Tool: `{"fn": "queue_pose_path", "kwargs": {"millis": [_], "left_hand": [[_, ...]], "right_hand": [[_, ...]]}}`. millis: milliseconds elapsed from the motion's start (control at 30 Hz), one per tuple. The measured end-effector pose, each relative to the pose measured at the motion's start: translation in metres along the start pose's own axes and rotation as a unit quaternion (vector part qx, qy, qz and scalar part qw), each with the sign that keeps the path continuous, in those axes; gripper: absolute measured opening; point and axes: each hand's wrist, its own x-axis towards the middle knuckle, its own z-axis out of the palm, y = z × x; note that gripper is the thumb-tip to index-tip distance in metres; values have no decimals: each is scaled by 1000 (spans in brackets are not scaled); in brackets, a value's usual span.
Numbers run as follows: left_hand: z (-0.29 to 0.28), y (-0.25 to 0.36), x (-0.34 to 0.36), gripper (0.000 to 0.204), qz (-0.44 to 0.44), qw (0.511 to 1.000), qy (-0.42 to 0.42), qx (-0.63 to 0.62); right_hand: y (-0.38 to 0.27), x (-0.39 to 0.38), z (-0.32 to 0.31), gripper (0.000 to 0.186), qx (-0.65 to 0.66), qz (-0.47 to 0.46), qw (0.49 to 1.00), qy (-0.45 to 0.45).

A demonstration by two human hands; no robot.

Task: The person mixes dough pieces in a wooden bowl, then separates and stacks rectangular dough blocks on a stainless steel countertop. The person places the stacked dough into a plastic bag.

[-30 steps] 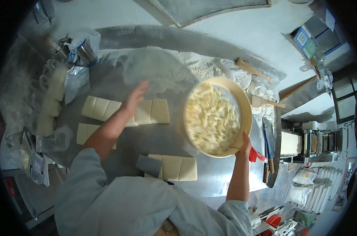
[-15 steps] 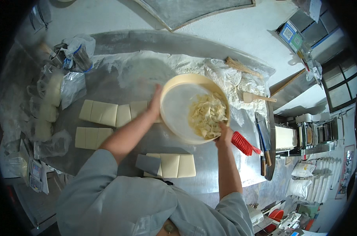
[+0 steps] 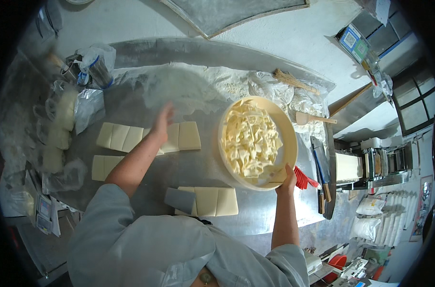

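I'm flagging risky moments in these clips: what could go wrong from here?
The round sieve might tip: only the right hand has a grip on its rim, while the left hand is apart from it.

The loose yellow pieces lie mostly toward the sieve's left side, so some could spill there.

The red brush appears near the right hand and might be bumped.

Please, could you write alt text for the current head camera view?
A person's right hand grips a round, pale container of thin yellowish pieces above a metal table. The open left hand is apart from the container, over a row of cream-coloured slabs; nearer the person, a grey plate overlaps another row.
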Motion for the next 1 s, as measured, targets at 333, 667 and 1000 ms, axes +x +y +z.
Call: {"fn": "queue_pose_path", "kwargs": {"millis": [333,667,1000], "left_hand": [[75,-20,-63,59,165,979,-122,0],[89,-56,-34,55,33,993,-17,113],[85,-46,-32,63,208,968,-117,84]], "right_hand": [[35,-24,70,37,-70,-206,976,-22],[26,2,42,25,-185,35,979,77],[28,15,43,35,-132,-62,989,33]]}}
